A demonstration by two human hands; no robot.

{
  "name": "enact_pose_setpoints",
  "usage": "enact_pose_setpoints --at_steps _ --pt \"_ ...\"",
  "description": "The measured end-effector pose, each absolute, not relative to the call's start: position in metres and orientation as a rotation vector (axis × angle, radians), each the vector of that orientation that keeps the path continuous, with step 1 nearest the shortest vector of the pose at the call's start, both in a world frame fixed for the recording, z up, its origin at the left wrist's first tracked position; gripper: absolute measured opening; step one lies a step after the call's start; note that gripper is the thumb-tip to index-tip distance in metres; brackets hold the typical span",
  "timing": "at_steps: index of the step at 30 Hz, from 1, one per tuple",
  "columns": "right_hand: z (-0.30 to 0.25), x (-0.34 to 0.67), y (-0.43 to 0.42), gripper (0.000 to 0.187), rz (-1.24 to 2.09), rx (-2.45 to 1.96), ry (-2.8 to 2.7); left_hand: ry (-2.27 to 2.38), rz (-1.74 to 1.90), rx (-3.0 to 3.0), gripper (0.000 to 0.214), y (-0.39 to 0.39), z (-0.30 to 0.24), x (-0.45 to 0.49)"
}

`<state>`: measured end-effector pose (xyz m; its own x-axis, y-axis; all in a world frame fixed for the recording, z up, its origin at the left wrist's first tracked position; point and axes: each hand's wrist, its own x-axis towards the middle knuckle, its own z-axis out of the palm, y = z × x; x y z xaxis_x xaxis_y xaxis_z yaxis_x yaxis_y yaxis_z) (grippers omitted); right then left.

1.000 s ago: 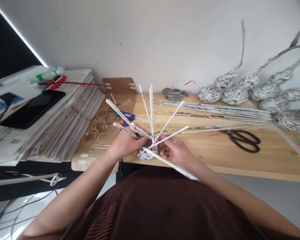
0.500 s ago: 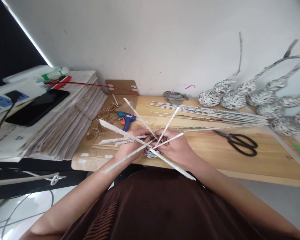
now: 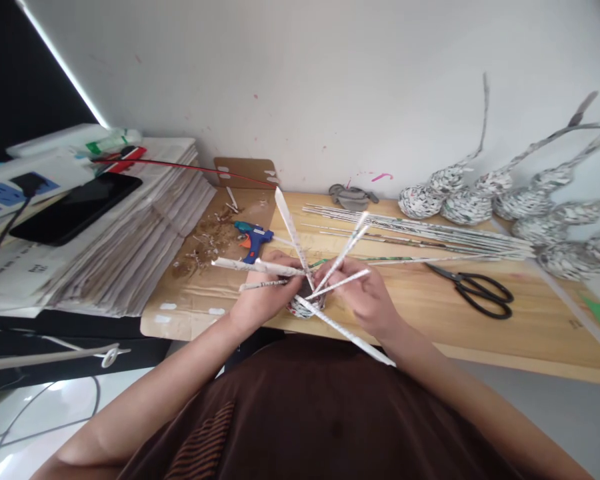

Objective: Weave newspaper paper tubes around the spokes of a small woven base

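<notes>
Between my hands is a small round woven paper piece (image 3: 307, 308), with several rolled paper sticks (image 3: 347, 331) splaying out of it. My left hand (image 3: 265, 297) is closed around its left side, and some sticks cross over the fingers. On the other side my right hand (image 3: 370, 300) has its fingers pinched on a rolled paper stick near the top of the weave. That hand's fingertips are partly hidden by the sticks. A long thin paper stick (image 3: 400, 261) runs rightward from behind my right hand.
A blue glue gun (image 3: 254, 241) lies on cardboard (image 3: 190, 303) amid scraps. Black scissors (image 3: 483, 293) and a bundle of paper sticks (image 3: 430, 231) lie rightward. Woven gourd shapes (image 3: 467, 203) stand along the wall. A paper stack (image 3: 165, 227) carries a phone (image 3: 77, 209) and power strip (image 3: 17, 190).
My right hand has drawn slightly right, away from my left. Stick ends around the weave have shifted; one that pointed toward the lower left no longer does, and one now stands up toward the wall.
</notes>
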<state>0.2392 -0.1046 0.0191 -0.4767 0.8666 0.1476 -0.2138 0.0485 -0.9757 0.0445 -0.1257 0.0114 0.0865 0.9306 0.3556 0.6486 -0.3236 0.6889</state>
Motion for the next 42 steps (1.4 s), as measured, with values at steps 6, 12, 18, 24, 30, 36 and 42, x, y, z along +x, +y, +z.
enact_pose_setpoints --at_steps 6,12,18,24,30,36,42 --pt "0.023 0.237 -0.094 0.028 1.717 -0.857 -1.395 1.524 1.121 2.007 0.012 -0.128 0.012 0.045" --pt "0.034 0.231 -0.095 0.015 1.043 -0.824 -2.109 1.504 1.127 1.969 0.011 -0.128 0.013 0.043" --pt "0.023 0.23 -0.1 0.017 0.785 -0.706 -2.146 1.531 1.115 1.971 0.01 -0.13 0.014 0.044" --pt "0.037 0.235 -0.094 0.032 1.127 -0.641 -2.241 1.513 1.099 1.983 0.013 -0.128 0.016 0.045" --pt "0.058 0.232 -0.084 0.018 0.98 -0.566 -2.547 1.468 1.103 1.946 0.011 -0.123 0.016 0.042" --pt "0.054 0.225 -0.094 0.007 0.823 -0.568 -2.471 1.425 1.114 1.929 0.006 -0.122 0.015 0.038" --pt "0.018 0.235 -0.108 0.006 1.044 -1.001 -1.781 1.517 1.195 1.89 0.014 -0.128 0.006 0.045"
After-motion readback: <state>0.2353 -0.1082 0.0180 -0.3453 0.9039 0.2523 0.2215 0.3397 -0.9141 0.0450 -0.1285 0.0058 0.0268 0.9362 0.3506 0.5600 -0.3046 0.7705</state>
